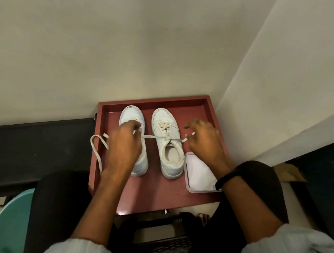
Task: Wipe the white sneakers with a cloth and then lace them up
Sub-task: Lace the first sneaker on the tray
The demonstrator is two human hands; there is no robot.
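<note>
White lace (150, 137) is pinched taut by left hand (124, 145) and right hand (202, 142); sneaker (169, 144) could be unthreaded by uneven pulling.

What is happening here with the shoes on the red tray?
A person is lacing white sneakers on a red tray. The right sneaker is laced only near the toe. Its lace runs out to both sides: the left hand grips one side and the right hand pinches the other end. The left sneaker is partly hidden under the left hand. A white cloth lies in a clear container beside the shoes.
</note>
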